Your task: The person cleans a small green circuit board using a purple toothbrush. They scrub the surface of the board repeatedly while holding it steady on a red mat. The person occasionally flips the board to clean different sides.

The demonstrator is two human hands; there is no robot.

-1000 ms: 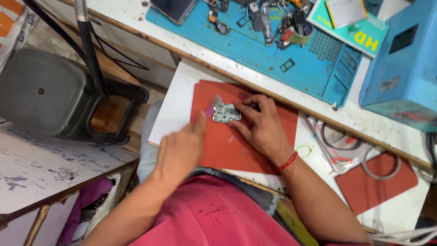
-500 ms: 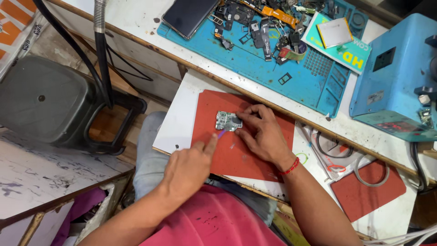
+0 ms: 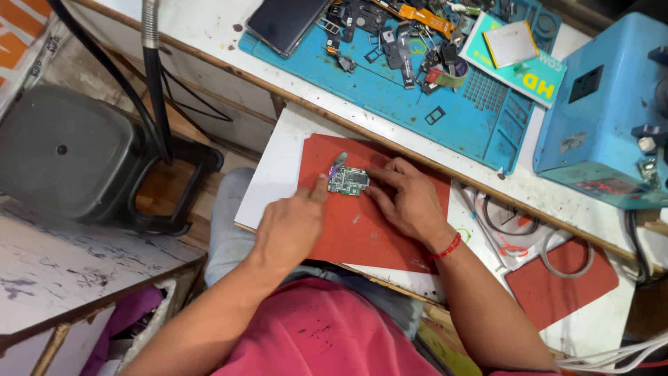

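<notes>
A blue work mat [image 3: 390, 90] is being kept strewn with loose phone parts [image 3: 410, 42] and a dark phone [image 3: 285, 22], so disassembly appears done. On the red mat [image 3: 362, 223] nearer the body, the small circuit board [image 3: 348, 180] is being steadied flat under the right hand [image 3: 410, 205], fingers spread. It is being touched by the left hand [image 3: 289, 226], which is pinching a purple tool [image 3: 336, 165]; board work seems unfinished.

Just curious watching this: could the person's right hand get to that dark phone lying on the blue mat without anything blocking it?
Probably yes. The right hand rests by the small green circuit board; the dark flat phone lies uncovered on the blue mat, nothing between.
</notes>
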